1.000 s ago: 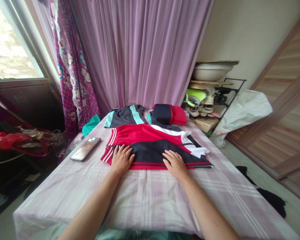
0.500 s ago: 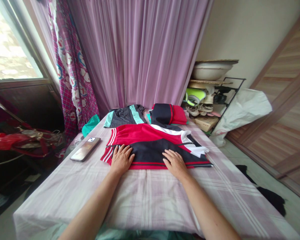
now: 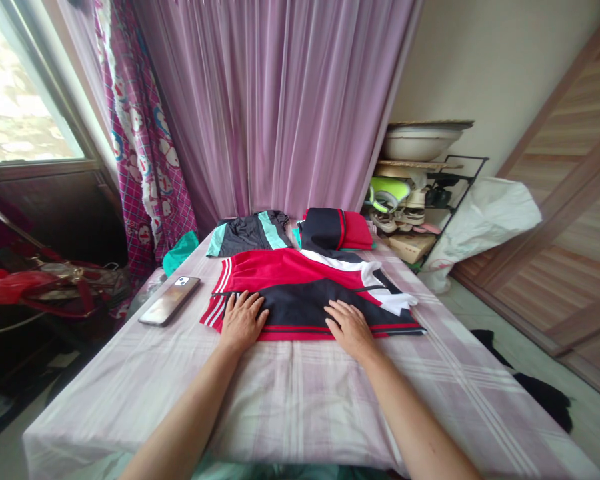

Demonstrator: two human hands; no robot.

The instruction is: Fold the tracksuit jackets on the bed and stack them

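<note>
A red, black and white garment (image 3: 300,293) lies folded lengthwise across the middle of the table, its striped red-and-white edge to the left. My left hand (image 3: 243,320) rests flat on the black part near that striped end, fingers spread. On the garment's right half lies my right hand (image 3: 349,325), palm down with its fingers apart. Neither hand grips the cloth. Behind it are a dark grey and mint garment (image 3: 253,233) and, to the right, a folded black and red garment (image 3: 325,229).
The table (image 3: 300,393) has a checked cloth. A phone (image 3: 170,302) lies at its left side, near a teal bag (image 3: 180,253). Beyond the right edge stand a shoe rack (image 3: 460,200) with a basin (image 3: 420,142) on top and a white sack (image 3: 490,220).
</note>
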